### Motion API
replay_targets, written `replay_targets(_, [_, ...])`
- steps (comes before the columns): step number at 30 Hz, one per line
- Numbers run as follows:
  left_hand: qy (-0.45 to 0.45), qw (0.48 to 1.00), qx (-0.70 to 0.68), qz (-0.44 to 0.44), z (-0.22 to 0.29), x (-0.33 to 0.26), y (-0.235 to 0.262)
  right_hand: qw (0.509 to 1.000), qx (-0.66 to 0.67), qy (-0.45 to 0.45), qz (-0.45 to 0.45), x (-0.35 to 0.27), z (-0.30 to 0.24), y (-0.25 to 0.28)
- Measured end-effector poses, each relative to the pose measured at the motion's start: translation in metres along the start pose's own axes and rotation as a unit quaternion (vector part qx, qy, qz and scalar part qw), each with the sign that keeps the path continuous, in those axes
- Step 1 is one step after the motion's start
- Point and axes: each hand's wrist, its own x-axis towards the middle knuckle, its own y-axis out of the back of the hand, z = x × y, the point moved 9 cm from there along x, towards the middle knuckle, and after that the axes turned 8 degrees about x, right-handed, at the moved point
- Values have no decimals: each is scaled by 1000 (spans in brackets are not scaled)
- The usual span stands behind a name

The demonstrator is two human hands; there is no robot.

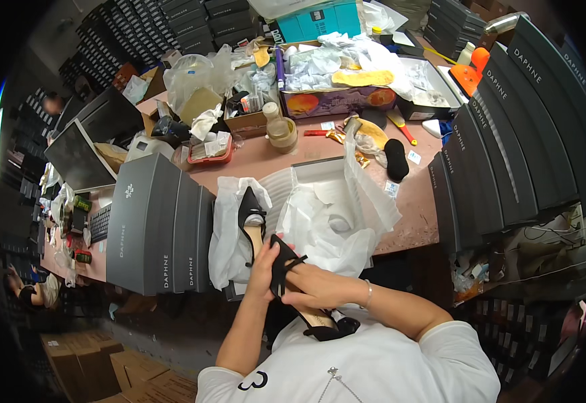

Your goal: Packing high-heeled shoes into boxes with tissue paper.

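Note:
Close to my body I hold a black pointed-toe shoe (281, 253) with a small bow, its toe directed away from me and its beige insole showing near the heel. My left hand (262, 274) is closed along its left side. From the right, my right hand (316, 285) grips it around the opening, some fingertips hidden. The matching black shoe (247, 203) lies on white tissue paper (224, 232), just beyond my left hand. Behind my hands sits an open shoebox (316, 176), lined with white paper that spills over its edges.
Grey shoeboxes (149, 225) stand on the left, and a taller row of grey shoeboxes (501, 141) on the right. Across the pink table (239, 164) are a jar (281, 134), a black oval pad (396, 160) and a carton (340, 101) heaped with crumpled paper.

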Motion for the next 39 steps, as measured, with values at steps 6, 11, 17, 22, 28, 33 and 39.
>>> replay_targets(6, [-61, 989, -79, -109, 20, -11, -27, 972, 131, -125, 149, -31, 35, 80])
replay_targets(11, [49, 972, -194, -126, -28, -56, -68, 875, -406, -104, 244, 4, 149, 132])
replay_targets(17, [36, 987, -157, 15, -26, -39, -33, 888, -286, -165, 320, -4, 126, 158])
replay_targets(22, [36, 984, -173, -30, -14, -23, -49, 865, -392, -111, 291, 15, 180, 137])
replay_targets(28, [-18, 979, -204, 20, -1, -17, -30, 895, -268, -42, 355, 0, 76, 155])
replay_targets(33, [-11, 985, -170, -37, -3, -11, -45, 929, -312, 107, 168, -16, -13, 62])
replay_targets(39, [-11, 995, -97, 31, -21, -24, -40, 953, -242, -36, 180, 2, 42, 94])
